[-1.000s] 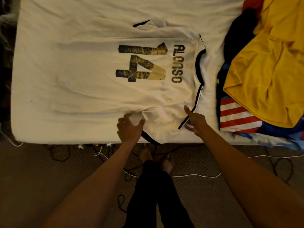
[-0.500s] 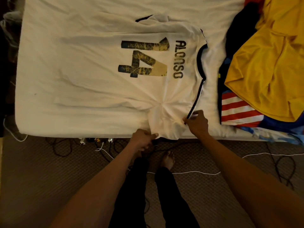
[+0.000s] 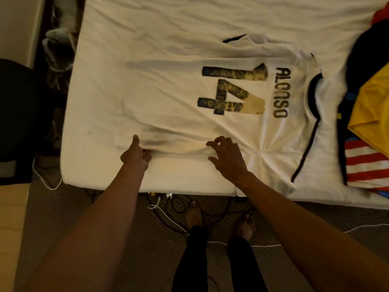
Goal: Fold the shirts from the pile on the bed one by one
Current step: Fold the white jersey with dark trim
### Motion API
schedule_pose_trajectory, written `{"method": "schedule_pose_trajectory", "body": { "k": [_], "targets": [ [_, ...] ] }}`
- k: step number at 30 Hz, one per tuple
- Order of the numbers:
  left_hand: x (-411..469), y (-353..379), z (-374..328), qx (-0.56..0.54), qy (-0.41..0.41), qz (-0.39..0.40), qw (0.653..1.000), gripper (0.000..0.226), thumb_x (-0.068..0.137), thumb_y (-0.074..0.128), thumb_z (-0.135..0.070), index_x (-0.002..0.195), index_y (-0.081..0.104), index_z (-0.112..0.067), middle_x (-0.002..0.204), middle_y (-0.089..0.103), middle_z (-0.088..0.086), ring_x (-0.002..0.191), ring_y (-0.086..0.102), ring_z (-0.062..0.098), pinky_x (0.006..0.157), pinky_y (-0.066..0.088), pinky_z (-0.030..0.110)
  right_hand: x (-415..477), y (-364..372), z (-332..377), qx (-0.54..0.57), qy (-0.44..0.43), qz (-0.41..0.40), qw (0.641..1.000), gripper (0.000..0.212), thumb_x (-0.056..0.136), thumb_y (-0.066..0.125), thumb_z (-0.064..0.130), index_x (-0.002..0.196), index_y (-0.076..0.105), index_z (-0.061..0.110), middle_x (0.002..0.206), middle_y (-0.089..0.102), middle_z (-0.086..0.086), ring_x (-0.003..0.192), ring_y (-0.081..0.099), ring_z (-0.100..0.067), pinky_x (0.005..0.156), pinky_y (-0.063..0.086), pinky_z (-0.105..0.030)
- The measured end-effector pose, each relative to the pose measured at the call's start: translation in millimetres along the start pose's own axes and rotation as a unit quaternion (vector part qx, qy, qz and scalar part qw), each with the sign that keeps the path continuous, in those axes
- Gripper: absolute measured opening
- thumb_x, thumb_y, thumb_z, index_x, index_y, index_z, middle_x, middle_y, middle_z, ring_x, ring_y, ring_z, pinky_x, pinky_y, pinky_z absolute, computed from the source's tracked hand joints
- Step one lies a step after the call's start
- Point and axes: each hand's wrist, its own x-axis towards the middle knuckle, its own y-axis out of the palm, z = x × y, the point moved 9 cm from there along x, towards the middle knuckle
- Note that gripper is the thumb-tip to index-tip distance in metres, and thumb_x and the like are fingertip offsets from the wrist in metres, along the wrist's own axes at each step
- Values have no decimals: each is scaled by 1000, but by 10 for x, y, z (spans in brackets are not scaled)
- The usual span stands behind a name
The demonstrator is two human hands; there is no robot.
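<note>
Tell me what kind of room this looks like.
Probably a bedroom in a home: a bed with a white sheet, a white shirt spread on it beside a pile of shirts, and cables on the carpet at its edge.

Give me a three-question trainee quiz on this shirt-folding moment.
1. True or false: the white jersey lies with its number 14 facing up.
2. Which shirt tops the pile on the right? A yellow shirt; B green shirt; C pink shirt.
3. Fill in: the left hand and right hand are both at the jersey's ___ edge (near or far from the person).
Key: 1 true; 2 A; 3 near.
</note>
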Motion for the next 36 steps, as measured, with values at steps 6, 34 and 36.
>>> {"method": "schedule_pose_trajectory", "body": {
  "k": [6,34,36],
  "targets": [
    [343,-147,-330,-20,-5,36,999,48,89,76,-19,129,55,-4,120,63,17,100,63,31,70,56,43,329,367,209,-55,11,108,993,25,92,56,8,116,61,15,117,57,-8,109,54,-31,90,37,-40],
    [-418,2035,-1983,384,554,72,735,14,98,54,-14,110,62,-14,101,59,6,88,60,30,80,49,44,2078,-1354,-948,-15,171,-2,985,34,99,42,31,124,52,9,116,60,-17,107,58,-37,88,48,-45],
    [-409,2553,-2026,404,559,102,716,16,99,53,-17,112,62,-16,104,60,6,92,59,29,82,49,44,2453,-1569,-1183,-60,149,-4,987,41,99,35,37,125,52,10,120,57,-16,110,55,-37,91,46,-47]
  ]
}}
